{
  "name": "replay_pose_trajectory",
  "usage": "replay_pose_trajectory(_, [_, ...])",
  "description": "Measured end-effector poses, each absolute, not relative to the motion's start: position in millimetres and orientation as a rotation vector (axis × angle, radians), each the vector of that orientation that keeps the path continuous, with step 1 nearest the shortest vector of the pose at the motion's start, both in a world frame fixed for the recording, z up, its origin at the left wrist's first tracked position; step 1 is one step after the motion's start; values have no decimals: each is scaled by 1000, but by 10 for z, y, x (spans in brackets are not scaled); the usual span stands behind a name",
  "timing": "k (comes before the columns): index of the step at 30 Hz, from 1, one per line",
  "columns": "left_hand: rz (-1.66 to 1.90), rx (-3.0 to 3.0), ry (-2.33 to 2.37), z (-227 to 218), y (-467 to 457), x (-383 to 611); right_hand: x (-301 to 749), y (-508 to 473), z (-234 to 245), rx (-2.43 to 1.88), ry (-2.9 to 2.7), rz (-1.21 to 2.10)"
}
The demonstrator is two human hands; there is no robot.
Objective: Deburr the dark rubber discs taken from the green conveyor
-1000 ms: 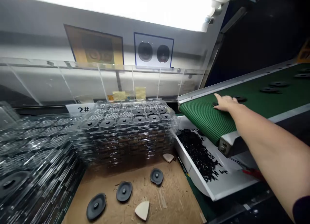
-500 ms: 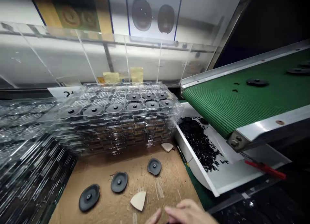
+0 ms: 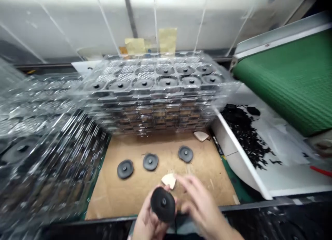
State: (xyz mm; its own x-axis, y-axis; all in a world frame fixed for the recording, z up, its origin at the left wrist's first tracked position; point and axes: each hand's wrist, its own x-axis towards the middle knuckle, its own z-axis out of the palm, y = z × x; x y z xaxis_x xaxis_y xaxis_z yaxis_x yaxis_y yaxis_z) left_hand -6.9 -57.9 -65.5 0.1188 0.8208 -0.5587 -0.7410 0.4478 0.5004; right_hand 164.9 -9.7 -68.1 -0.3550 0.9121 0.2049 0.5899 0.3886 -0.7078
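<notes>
My left hand grips a black rounded plastic part with a small peg at its centre, held above the front of the cardboard. My right hand is just to the right of that part, its fingers apart and somewhat blurred. Its forefinger tip reaches the right edge of a cream wedge-shaped pad; whether they touch I cannot tell. Three similar dark parts lie beyond on the cardboard: a left one, a middle one and a right one.
Stacked clear trays with dark parts stand behind the cardboard; more clear trays are at left. A second wedge pad and a pen lie near a white bin of black scraps. A green conveyor slopes above it.
The view has tilted down and shifted left. My left hand now shows with a black part in it. My right hand has come further into view, fingers by the wedge pad.
</notes>
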Motion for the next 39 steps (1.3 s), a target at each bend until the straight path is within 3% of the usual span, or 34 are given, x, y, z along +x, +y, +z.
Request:
replay_pose_trajectory(3, [1274, -1, 878, -525, -559, -179, 1534, 66, -903, -1477, -2024, 756])
replay_pose_trajectory(8, [1337, -44, 961, -441, -552, -355, 1293, 6, -1171, -1341, -2023, 890])
replay_pose_trajectory(19, [1196, 22, 932, -368, -398, -225, 1055, 98, 76, -923, -2099, 989])
replay_pose_trajectory(21, [1183, 39, 948, -303, -350, -196, 1037, 107, 125, -932, -2164, 1056])
replay_pose_trajectory(25, [1151, 62, 987, -228, -260, -178, 1029, 91, 92, -946, -2077, 708])
replay_pose_trajectory(29, [1139, 59, 1003, -193, -200, -195, 1029, 80, 93, -909, -2110, 911])
replay_pose_trajectory(34, [1110, 92, 1008, -156, -154, -178, 1056, 134, 88, -956, -2006, 707])
replay_pose_trajectory(39, [1054, 22, 873, -180, -137, -190, 1318, 70, 134, -1101, -2131, 900])
